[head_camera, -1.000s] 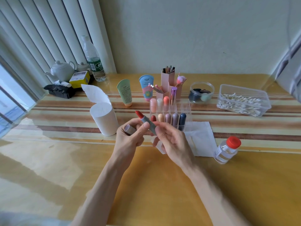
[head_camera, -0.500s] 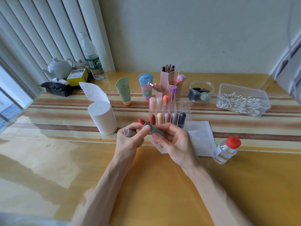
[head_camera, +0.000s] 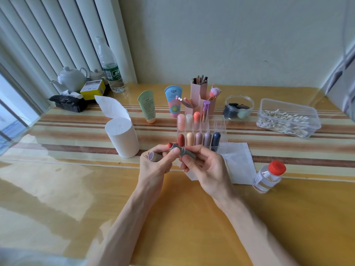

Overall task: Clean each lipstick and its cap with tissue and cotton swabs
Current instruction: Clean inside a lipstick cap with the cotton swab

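Lipstick (head_camera: 182,151), mid-frame, pinched by right hand (head_camera: 206,167); left hand (head_camera: 155,166) grips its cap (head_camera: 154,156), thumb touching the tube.

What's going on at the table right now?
A person's right hand holds an uncapped grey lipstick tube with a red tip. The left hand holds the matching grey cap, with its thumb resting on the tube. Neither hand holds tissue or a swab. The flat white tissue sheet lies on the table, and the cotton swabs sit in the clear plastic box at the far right.
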Motion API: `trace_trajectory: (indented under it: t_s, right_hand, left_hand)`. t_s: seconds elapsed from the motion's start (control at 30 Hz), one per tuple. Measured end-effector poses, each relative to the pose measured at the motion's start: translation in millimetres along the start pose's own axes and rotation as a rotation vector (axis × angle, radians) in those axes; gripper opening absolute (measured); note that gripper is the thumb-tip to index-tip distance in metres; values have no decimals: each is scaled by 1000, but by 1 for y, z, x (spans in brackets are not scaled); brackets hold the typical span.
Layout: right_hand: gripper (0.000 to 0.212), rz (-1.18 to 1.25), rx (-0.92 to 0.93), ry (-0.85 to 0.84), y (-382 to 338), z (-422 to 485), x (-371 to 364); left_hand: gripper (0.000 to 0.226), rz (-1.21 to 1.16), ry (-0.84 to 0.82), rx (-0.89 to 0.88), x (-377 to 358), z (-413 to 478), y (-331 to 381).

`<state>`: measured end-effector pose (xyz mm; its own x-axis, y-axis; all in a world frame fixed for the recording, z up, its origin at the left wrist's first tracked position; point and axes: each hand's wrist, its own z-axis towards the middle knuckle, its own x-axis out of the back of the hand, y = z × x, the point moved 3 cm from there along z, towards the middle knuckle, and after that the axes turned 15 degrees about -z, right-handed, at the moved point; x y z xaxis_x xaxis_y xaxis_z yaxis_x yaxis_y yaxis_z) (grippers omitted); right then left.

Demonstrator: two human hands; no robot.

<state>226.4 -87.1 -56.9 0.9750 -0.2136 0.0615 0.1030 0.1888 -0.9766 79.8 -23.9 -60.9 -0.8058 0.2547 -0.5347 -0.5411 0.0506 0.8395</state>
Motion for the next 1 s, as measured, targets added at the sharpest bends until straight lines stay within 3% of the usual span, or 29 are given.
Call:
trace_trajectory:
  t_s: [0.17,0.37,0.43,0.67,0.77,1.0]
  right_hand:
    - [27,-174,108,84,-4,-4,0]
    - [31,-471,298,232,-3,-10,-4]
    - [31,-386,212,172,1,-7,-5]
    - [26,-169,44,-32,5,-1,-3]
    - [31,-156,46,-4,7,-1,-4]
    - [37,-182,141,174,5,-6,-5]
  left_hand:
    - [23,-55,24,15,0,-1,-3]
    - [43,-84,35,22,-1,-1,-7]
    - [55,-91,5,29,-1,1,-7]
    - [53,-42,-125,75,-2,-1,-6]
    - [33,-18,-71,27,-5,-3,-4]
    - [25,-38,48,-26,-8,-6,-5]
